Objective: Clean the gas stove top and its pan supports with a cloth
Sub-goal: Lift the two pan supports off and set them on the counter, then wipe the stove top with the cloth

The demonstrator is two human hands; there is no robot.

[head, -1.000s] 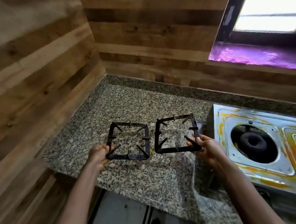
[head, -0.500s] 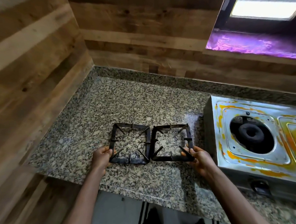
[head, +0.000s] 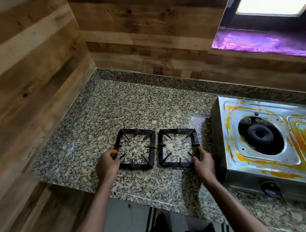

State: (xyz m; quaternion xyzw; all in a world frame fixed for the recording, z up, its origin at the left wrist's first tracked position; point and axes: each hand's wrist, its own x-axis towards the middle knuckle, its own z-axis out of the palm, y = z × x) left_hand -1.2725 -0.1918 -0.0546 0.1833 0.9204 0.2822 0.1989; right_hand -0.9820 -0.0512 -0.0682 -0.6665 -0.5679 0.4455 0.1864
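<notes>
Two black square pan supports lie flat side by side on the granite counter [head: 131, 106]. My left hand [head: 108, 163] grips the near left corner of the left pan support [head: 151, 150]. My right hand [head: 203, 163] grips the near right corner of the right pan support [head: 195, 137]. The steel gas stove [head: 237, 163] stands to the right, its top smeared with orange-yellow stains. Its left burner [head: 260, 134] sits bare in a round opening. No cloth is in view.
Wood-panelled walls close in the counter on the left and at the back. A window with a purple-lit sill [head: 260, 42] is at the upper right. The counter's front edge [head: 151, 199] runs below my hands, and a stove knob [head: 271, 189] faces front.
Both pan supports have come down from a tilted, lifted hold to lie flat on the counter, a small gap between them. My hands keep hold of their near corners.
</notes>
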